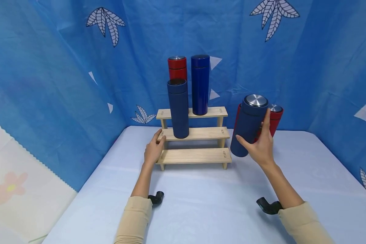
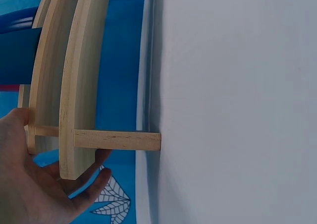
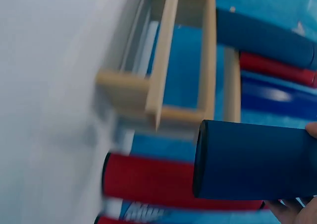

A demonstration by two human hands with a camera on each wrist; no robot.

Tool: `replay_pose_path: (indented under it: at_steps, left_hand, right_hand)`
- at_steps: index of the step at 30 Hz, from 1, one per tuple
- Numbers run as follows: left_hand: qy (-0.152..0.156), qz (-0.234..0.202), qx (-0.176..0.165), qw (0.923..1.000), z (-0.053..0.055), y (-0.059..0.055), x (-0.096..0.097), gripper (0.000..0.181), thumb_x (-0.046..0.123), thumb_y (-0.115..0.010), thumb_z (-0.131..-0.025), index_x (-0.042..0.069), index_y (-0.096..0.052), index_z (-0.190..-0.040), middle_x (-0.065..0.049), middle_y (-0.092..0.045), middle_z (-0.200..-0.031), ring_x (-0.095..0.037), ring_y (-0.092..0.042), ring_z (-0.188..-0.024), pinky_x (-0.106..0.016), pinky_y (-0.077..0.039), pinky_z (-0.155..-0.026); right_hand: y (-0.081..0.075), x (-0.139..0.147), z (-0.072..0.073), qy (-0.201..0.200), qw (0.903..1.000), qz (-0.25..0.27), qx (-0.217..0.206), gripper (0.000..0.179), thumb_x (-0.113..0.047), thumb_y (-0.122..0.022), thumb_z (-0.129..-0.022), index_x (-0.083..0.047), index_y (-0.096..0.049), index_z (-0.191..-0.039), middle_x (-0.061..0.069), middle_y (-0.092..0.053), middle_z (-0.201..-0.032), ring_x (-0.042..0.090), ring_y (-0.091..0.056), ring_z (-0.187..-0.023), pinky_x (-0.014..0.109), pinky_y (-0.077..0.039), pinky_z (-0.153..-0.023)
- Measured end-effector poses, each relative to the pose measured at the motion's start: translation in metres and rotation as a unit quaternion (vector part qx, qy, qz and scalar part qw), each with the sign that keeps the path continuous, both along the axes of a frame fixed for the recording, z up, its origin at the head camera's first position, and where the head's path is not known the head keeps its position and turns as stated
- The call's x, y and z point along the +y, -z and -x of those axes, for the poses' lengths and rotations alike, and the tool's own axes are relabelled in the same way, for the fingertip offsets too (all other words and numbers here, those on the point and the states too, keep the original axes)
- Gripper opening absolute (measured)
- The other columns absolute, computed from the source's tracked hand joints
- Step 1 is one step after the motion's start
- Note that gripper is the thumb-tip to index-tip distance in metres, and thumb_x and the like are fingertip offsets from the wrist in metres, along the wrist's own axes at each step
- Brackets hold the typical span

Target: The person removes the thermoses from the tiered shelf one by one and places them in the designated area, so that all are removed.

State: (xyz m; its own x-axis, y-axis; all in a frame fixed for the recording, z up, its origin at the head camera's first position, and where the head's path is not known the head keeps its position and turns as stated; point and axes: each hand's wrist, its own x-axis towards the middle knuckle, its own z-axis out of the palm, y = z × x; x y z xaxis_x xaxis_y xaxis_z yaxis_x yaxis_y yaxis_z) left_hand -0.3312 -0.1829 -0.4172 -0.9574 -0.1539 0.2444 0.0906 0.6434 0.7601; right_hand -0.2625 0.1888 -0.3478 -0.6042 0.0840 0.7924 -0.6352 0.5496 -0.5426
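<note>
My right hand (image 1: 262, 149) holds a dark blue thermos flask (image 1: 248, 123) with a silver lid, raised right of a three-step wooden stand (image 1: 198, 156). In the right wrist view, the held flask's base points toward the stand. My left hand (image 1: 153, 150) grips the left end of the middle step; in the left wrist view its thumb and fingers (image 2: 91, 192) lie around the stand's end. On the middle step stands another dark blue flask (image 1: 179, 110). A red flask (image 1: 177, 67) and a glossy blue flask (image 1: 200, 86) occupy the top step.
Behind the held flask, red flasks (image 1: 276, 120) stand on the white-covered table (image 1: 207, 203), partly hidden. A blue curtain (image 1: 140, 67) with leaf prints hangs behind and beside the table. Black wrist mounts (image 1: 269, 206) sit on both forearms.
</note>
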Motion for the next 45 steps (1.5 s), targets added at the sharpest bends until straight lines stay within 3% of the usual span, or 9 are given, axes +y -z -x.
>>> replay_pose_path:
  at_steps: [6, 11, 18, 33, 37, 42, 45]
  left_hand:
    - [-0.004, -0.005, -0.004, 1.0, -0.005, -0.002, 0.0, 0.053, 0.056, -0.038, -0.093, 0.038, -0.032, -0.143, -0.01, -0.061, -0.112, -0.026, -0.06, -0.08, -0.039, -0.043, -0.061]
    - [0.0, -0.003, -0.005, 1.0, -0.005, -0.002, 0.003, 0.055, 0.057, -0.037, -0.093, 0.035, -0.033, -0.143, -0.01, -0.061, -0.111, -0.026, -0.06, -0.08, -0.039, -0.044, -0.062]
    - [-0.004, -0.001, -0.005, 1.0, -0.004, -0.001, 0.004, 0.056, 0.062, -0.035, -0.091, 0.039, -0.031, -0.142, -0.009, -0.061, -0.112, -0.025, -0.06, -0.081, -0.038, -0.043, -0.061]
    - [0.0, -0.007, 0.003, 1.0, -0.002, 0.0, 0.0, 0.056, 0.059, -0.036, -0.092, 0.036, -0.031, -0.143, -0.01, -0.062, -0.109, -0.025, -0.06, -0.075, -0.034, -0.041, -0.055]
    - [0.001, -0.005, 0.004, 1.0, -0.001, 0.0, 0.0, 0.056, 0.058, -0.037, -0.092, 0.034, -0.033, -0.143, -0.009, -0.062, -0.109, -0.025, -0.06, -0.076, -0.035, -0.042, -0.055]
    - [0.001, -0.004, 0.005, 1.0, -0.001, 0.0, 0.001, 0.059, 0.062, -0.035, -0.091, 0.035, -0.032, -0.143, -0.009, -0.062, -0.11, -0.025, -0.06, -0.077, -0.035, -0.042, -0.056]
    - [-0.001, -0.005, 0.006, 1.0, -0.002, 0.0, 0.001, 0.059, 0.063, -0.034, -0.09, 0.036, -0.032, -0.143, -0.009, -0.062, -0.109, -0.026, -0.06, -0.077, -0.036, -0.042, -0.056]
  right_hand:
    - [0.018, 0.041, -0.013, 0.043, 0.9968, 0.023, -0.063, 0.116, -0.004, -0.078, -0.07, -0.019, 0.006, -0.148, 0.015, -0.031, -0.142, 0.041, -0.04, -0.121, 0.063, -0.035, -0.087]
    - [0.039, 0.067, -0.022, 0.096, 0.9882, 0.037, -0.114, 0.115, -0.006, -0.076, -0.073, -0.024, 0.01, -0.148, 0.006, -0.017, -0.151, 0.037, -0.027, -0.132, 0.063, -0.027, -0.094]
    - [0.065, 0.084, -0.02, 0.119, 0.9844, 0.025, -0.127, 0.114, -0.002, -0.075, -0.073, -0.02, 0.009, -0.148, 0.006, -0.012, -0.153, 0.036, -0.024, -0.133, 0.062, -0.024, -0.096]
    - [0.066, 0.083, -0.013, 0.116, 0.986, 0.012, -0.119, 0.112, -0.002, -0.073, -0.074, -0.02, 0.008, -0.148, 0.009, -0.011, -0.152, 0.034, -0.021, -0.135, 0.062, -0.023, -0.098]
    - [0.059, 0.076, -0.019, 0.149, 0.9857, -0.002, -0.079, 0.102, -0.002, -0.07, -0.076, -0.016, 0.0, -0.149, 0.017, -0.017, -0.146, 0.033, -0.021, -0.132, 0.059, -0.024, -0.099]
    - [0.041, 0.06, -0.026, 0.212, 0.9749, -0.046, 0.052, 0.079, -0.002, -0.062, -0.078, -0.008, -0.019, -0.144, 0.015, -0.021, -0.144, 0.03, -0.02, -0.128, 0.052, -0.025, -0.099]
    - [0.033, 0.047, -0.025, 0.219, 0.968, -0.053, 0.11, 0.069, -0.002, -0.061, -0.076, -0.006, -0.03, -0.138, 0.013, -0.026, -0.142, 0.029, -0.024, -0.127, 0.051, -0.028, -0.097]
